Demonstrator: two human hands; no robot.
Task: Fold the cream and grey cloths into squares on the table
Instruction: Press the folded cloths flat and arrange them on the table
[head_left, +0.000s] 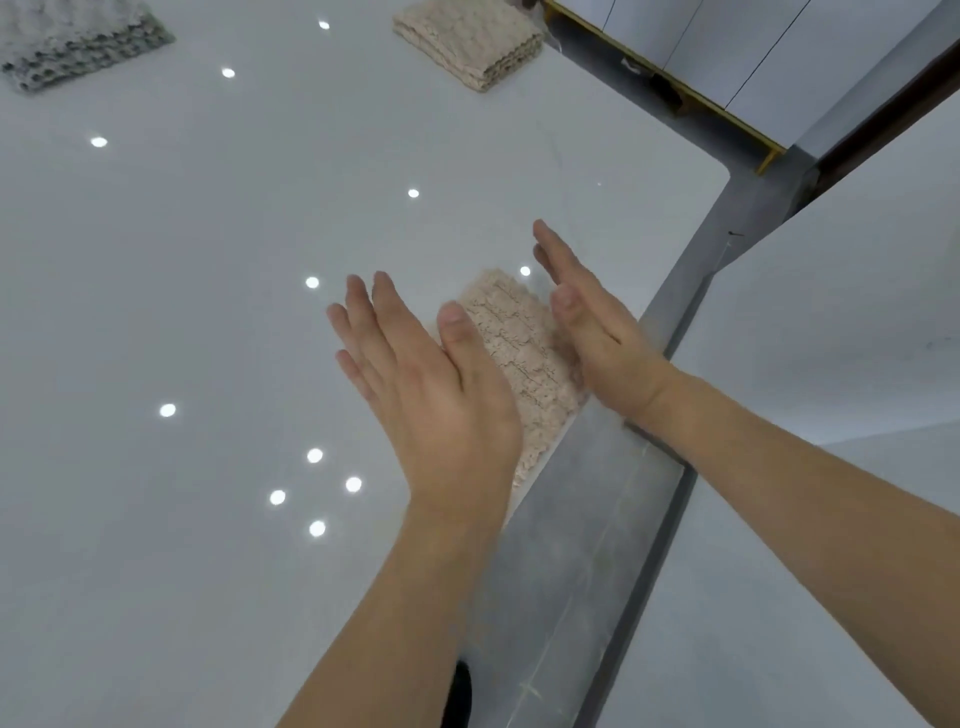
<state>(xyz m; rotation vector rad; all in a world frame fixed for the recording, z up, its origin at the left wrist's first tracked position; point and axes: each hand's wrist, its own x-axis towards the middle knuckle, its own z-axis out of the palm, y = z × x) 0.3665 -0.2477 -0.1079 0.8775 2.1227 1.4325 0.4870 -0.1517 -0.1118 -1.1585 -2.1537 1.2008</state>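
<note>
Near the table (208, 312) edge, left hand (426, 384) and right hand (587, 317) flank a cream cloth (519, 343), fingers straight, gripping nothing; glossy white top, grey floor (571, 545) beyond.

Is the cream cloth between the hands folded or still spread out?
Folded: the cream cloth is a compact rectangle between the left hand and right hand.

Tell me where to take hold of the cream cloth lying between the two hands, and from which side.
Probably best by the far short edge of the cream cloth, coming from beyond it. That end lies bare on the table, while the left hand and right hand flank its long sides with straight fingers, and the near end overhangs the table's edge.
</note>
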